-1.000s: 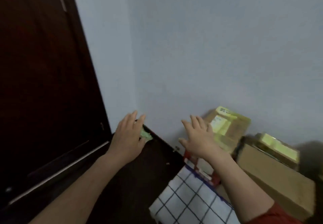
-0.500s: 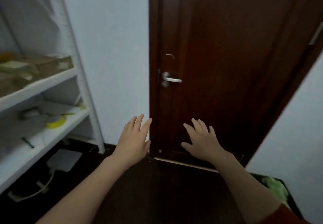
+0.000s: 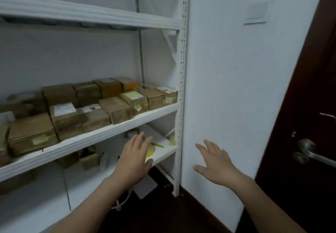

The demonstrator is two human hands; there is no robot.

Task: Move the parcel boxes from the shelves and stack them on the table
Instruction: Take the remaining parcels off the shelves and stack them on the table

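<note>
Several brown cardboard parcel boxes (image 3: 116,109) stand in rows on the middle board of a white metal shelf unit (image 3: 112,129); some carry white or yellow labels. A few smaller boxes (image 3: 90,160) sit on the board below. My left hand (image 3: 135,157) is held out flat with straight fingers, in front of the lower board and below the boxes, holding nothing. My right hand (image 3: 215,162) is spread open in front of the white wall, right of the shelf post, also empty. The table is out of view.
A yellow tape roll (image 3: 150,153) lies on the lower board behind my left hand. The shelf's white upright post (image 3: 181,87) stands against the wall. A dark wooden door with a metal handle (image 3: 307,151) is at the right. A light switch (image 3: 256,12) is on the wall.
The view has swung left, from the stacked boxes in the corner, past the door, to the shelf unit. Both hands stay raised, open and empty.
</note>
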